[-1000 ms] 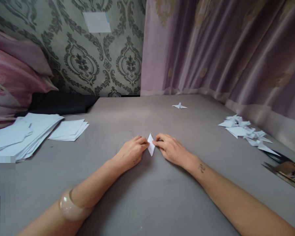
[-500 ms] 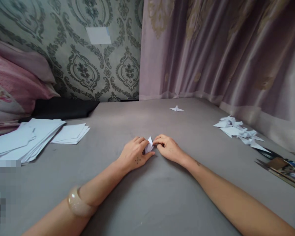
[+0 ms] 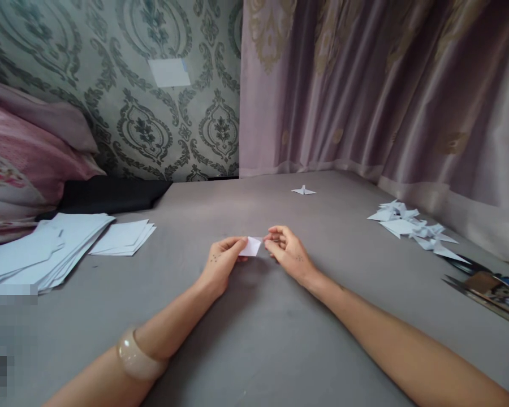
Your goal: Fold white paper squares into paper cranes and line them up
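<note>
My left hand [image 3: 225, 258] pinches a small folded piece of white paper [image 3: 250, 246] between thumb and fingers, a little above the grey surface. The paper's left part is hidden under the thumb. Just right of the paper is my right hand [image 3: 289, 250], its fingers loosely curled and the thumb apart from them. Its fingertips are close to the paper's right corner, with a narrow gap showing. A pale bangle [image 3: 138, 356] circles my left forearm.
White sheets [image 3: 74, 243] and smaller cut sheets [image 3: 123, 237] lie at the left, near a black cloth [image 3: 114, 193]. One folded paper figure [image 3: 304, 190] stands at the back. Several more folded papers [image 3: 415, 229] are heaped at the right, beside scissors [image 3: 475, 291] and other items.
The folded paper has been turned and lifted off the surface in my left hand. My right hand has risen slightly and its fingers have opened somewhat.
</note>
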`<state>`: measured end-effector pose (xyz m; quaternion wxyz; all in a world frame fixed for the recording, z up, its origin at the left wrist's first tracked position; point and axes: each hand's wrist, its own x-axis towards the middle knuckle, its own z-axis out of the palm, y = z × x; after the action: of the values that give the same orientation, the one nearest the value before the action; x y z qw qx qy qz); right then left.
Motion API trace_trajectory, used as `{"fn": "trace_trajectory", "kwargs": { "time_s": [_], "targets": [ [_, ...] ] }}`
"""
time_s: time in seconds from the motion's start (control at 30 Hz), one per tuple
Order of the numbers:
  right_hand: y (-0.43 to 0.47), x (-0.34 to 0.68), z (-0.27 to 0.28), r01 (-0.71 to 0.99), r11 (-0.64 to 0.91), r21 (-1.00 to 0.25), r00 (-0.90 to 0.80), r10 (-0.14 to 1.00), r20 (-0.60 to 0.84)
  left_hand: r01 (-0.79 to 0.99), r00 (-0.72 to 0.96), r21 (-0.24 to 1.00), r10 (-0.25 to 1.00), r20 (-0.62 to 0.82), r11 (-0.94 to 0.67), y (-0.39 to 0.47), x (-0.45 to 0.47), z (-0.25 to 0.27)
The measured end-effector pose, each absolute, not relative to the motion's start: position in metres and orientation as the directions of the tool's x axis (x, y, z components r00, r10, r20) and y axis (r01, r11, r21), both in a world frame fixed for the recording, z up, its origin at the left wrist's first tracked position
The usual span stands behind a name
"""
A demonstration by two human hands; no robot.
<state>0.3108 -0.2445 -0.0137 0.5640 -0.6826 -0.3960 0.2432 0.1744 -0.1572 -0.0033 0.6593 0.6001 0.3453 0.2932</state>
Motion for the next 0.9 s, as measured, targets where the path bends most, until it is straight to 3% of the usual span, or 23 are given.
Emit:
{"fn": "trace_trajectory", "kwargs": {
  "time_s": [0.07,0.2,0.3,0.43,0.5,0.6,0.7,0.77,0.9],
  "targets": [
    [-0.245,0.306,-0.012,0.157,-0.102,-0.982,0.57,0.822,0.006,-0.081,0.58,0.963,0.798,-0.163,0.256,-0.158,0.176,-0.004],
    [-0.246,0.295,-0.008,-0.003,-0.144,-0.99,0.551,0.825,-0.122,-0.196,0.57,0.917,0.801,-0.183,0.348,-0.158,0.178,-0.006],
    [-0.245,0.293,-0.01,-0.01,-0.062,-0.998,0.542,0.839,-0.057,-0.208,0.592,0.906,0.784,-0.183,0.369,-0.159,0.178,-0.007],
    [-0.244,0.3,-0.016,0.112,0.034,-0.993,0.53,0.844,0.089,-0.084,0.598,0.934,0.767,-0.232,0.348,-0.164,0.176,-0.005],
    [-0.244,0.306,-0.016,0.184,-0.003,-0.983,0.497,0.863,0.09,-0.033,0.586,0.97,0.791,-0.178,0.243,-0.164,0.174,-0.002],
    [-0.246,0.313,-0.012,0.334,-0.109,-0.936,0.439,0.897,0.052,0.094,0.584,0.994,0.812,-0.004,-0.063,-0.162,0.171,-0.001],
    [-0.247,0.318,-0.01,0.493,-0.154,-0.856,0.377,0.925,0.05,0.256,0.677,0.894,0.728,0.106,-0.368,-0.156,0.17,-0.006],
    [-0.247,0.32,-0.011,0.582,-0.126,-0.803,0.335,0.937,0.096,0.273,0.759,0.804,0.631,0.157,-0.528,-0.153,0.169,-0.01],
    [-0.246,0.323,-0.019,0.71,-0.044,-0.703,0.275,0.936,0.219,0.258,0.844,0.687,0.504,0.182,-0.679,-0.149,0.168,-0.016]
  ]
}}
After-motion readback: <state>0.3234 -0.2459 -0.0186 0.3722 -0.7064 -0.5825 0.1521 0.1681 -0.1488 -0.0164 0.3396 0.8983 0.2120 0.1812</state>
